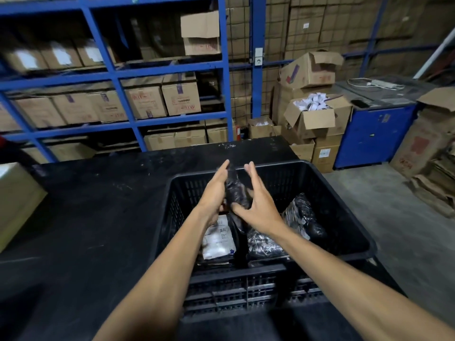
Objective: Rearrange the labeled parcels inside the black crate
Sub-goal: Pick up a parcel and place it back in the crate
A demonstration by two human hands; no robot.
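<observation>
A black slatted crate (344, 207) stands on the black table. Over its middle a black plastic-wrapped parcel (235, 193) is held upright between my two palms. My left hand (216, 193) presses its left side with fingers straight. My right hand (258, 205) presses the right side, thumb across the front. Below them in the crate lies a parcel with a white label (218, 238) facing up, a crinkled black parcel (263, 244) beside it, and another shiny black parcel (302, 217) at the right.
The black table (98, 205) stretches left, with a cardboard box (14, 200) at its left edge. Blue shelving (118, 77) with cartons fills the back. Stacked open cartons (315, 114) and a blue cabinet (374, 134) stand at the right on a grey floor.
</observation>
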